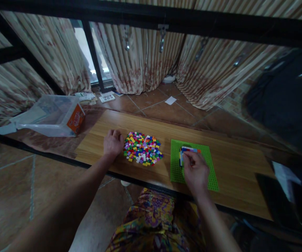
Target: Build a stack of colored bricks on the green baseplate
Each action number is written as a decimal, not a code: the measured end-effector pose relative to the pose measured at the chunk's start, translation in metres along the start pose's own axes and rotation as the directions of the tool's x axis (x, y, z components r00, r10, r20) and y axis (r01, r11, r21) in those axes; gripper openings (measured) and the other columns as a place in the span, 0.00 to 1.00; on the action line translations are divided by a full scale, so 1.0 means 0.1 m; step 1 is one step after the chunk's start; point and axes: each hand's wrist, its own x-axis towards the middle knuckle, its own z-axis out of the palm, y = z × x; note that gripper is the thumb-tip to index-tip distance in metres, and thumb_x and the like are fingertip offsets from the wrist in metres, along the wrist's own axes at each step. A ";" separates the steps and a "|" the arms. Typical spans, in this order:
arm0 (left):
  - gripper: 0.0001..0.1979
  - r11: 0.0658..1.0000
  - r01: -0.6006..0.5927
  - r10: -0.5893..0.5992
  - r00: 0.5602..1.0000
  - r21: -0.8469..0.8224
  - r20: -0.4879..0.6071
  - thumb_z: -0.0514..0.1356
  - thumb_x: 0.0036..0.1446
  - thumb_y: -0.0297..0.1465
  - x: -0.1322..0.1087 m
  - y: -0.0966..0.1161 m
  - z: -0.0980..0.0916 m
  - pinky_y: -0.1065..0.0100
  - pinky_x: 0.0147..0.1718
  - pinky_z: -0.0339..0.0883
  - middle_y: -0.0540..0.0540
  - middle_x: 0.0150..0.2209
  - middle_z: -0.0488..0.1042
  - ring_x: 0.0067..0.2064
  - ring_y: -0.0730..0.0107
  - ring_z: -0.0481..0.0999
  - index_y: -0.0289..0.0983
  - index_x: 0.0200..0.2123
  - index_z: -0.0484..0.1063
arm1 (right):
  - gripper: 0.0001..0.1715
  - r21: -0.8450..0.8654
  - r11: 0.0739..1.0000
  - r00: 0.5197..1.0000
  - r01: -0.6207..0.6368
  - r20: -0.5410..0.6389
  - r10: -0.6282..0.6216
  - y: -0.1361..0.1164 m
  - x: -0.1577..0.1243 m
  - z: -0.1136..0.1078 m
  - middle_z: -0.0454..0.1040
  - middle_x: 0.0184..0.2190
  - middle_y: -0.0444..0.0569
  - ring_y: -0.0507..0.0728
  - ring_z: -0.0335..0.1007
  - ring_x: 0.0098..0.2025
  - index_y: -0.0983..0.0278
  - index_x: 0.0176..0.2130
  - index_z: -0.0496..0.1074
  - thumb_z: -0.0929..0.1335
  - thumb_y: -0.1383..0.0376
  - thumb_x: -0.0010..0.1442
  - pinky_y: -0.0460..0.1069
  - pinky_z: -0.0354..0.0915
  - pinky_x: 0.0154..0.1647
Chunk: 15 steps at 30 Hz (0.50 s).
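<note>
My right hand [197, 171] is over a green studded baseplate [176, 171], thumb and fingers pinched together. What the pinch holds, if anything, is too small and hidden to make out. Just beyond the fingertips, a low build of toy bricks [182, 149] in white, blue, red and orange sits on the plate, partly covered by the hand. On the wooden board, my left hand [113, 142] rests with curled fingers at the left edge of a pile of small multicoloured toy bricks [143, 148]. Its fingertips are turned down out of sight.
The wooden board [235, 164] lies on a dark-edged table. A clear plastic box [51, 117] with an orange label stands at the left. Dark objects [274, 196] and a white sheet [286, 176] are at the right end. Striped curtains [140, 56] hang behind.
</note>
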 end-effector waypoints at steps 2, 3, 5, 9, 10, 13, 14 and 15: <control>0.14 1.000 -0.002 0.002 1.000 -0.002 -0.009 0.50 0.58 0.33 0.00 0.00 0.00 0.60 0.43 0.65 0.38 0.43 0.72 0.44 0.56 0.73 0.35 0.42 0.73 | 0.14 0.040 0.998 0.993 0.044 0.111 -0.048 -0.11 -0.05 0.10 0.75 0.35 0.51 0.58 0.71 0.38 0.62 0.38 0.75 0.62 0.62 0.63 0.53 0.66 0.42; 0.14 1.000 -0.002 0.002 1.000 -0.003 -0.010 0.50 0.58 0.33 0.00 0.00 0.00 0.60 0.43 0.65 0.38 0.43 0.72 0.43 0.56 0.73 0.35 0.41 0.73 | 0.14 0.049 0.997 0.984 0.061 0.163 -0.068 -0.16 -0.07 0.17 0.75 0.35 0.51 0.58 0.71 0.39 0.62 0.38 0.75 0.61 0.64 0.63 0.53 0.66 0.42; 0.14 1.000 -0.002 0.002 1.000 -0.004 -0.010 0.50 0.58 0.33 0.00 0.00 -0.01 0.60 0.43 0.65 0.38 0.43 0.72 0.43 0.56 0.73 0.35 0.41 0.73 | 0.14 0.030 0.997 0.969 0.075 0.234 -0.080 -0.22 -0.09 0.30 0.75 0.35 0.52 0.58 0.71 0.39 0.63 0.39 0.75 0.61 0.65 0.63 0.53 0.66 0.43; 0.14 1.000 -0.002 0.002 1.000 -0.003 -0.007 0.50 0.58 0.33 -0.01 0.00 -0.01 0.60 0.42 0.65 0.38 0.42 0.72 0.43 0.56 0.73 0.35 0.41 0.72 | 0.14 -0.070 0.995 0.945 0.078 0.323 -0.051 -0.25 -0.07 0.48 0.75 0.37 0.54 0.61 0.70 0.41 0.65 0.40 0.75 0.61 0.67 0.62 0.55 0.66 0.45; 0.14 1.000 -0.001 0.001 1.000 -0.003 -0.007 0.50 0.58 0.32 -0.01 0.00 -0.01 0.60 0.42 0.65 0.38 0.42 0.72 0.43 0.57 0.73 0.35 0.41 0.72 | 0.14 -0.090 0.993 0.939 0.079 0.341 -0.044 -0.24 -0.06 0.50 0.74 0.38 0.54 0.61 0.70 0.42 0.65 0.41 0.75 0.61 0.68 0.61 0.55 0.66 0.45; 0.14 1.000 -0.001 0.001 1.000 -0.002 -0.012 0.50 0.58 0.33 -0.01 0.01 -0.01 0.60 0.42 0.65 0.38 0.42 0.72 0.43 0.56 0.73 0.35 0.41 0.73 | 0.14 -0.132 0.988 0.926 0.077 0.376 -0.022 -0.22 -0.05 0.54 0.74 0.38 0.55 0.61 0.70 0.42 0.66 0.40 0.75 0.61 0.69 0.60 0.56 0.65 0.47; 0.14 1.000 -0.001 0.001 1.000 -0.003 -0.015 0.50 0.58 0.33 -0.01 0.01 -0.01 0.60 0.42 0.65 0.38 0.42 0.72 0.43 0.56 0.73 0.36 0.41 0.73 | 0.14 -0.141 0.987 0.924 0.077 0.381 -0.018 -0.21 -0.06 0.54 0.73 0.39 0.55 0.61 0.69 0.43 0.66 0.40 0.75 0.61 0.69 0.60 0.56 0.65 0.47; 0.14 1.000 -0.001 0.001 1.000 -0.004 -0.016 0.50 0.58 0.33 -0.01 0.00 -0.01 0.60 0.42 0.65 0.38 0.43 0.72 0.43 0.56 0.73 0.36 0.41 0.73 | 0.14 -0.147 0.986 0.923 0.078 0.384 -0.016 -0.20 -0.06 0.55 0.73 0.39 0.55 0.61 0.69 0.43 0.65 0.40 0.75 0.61 0.69 0.60 0.56 0.65 0.48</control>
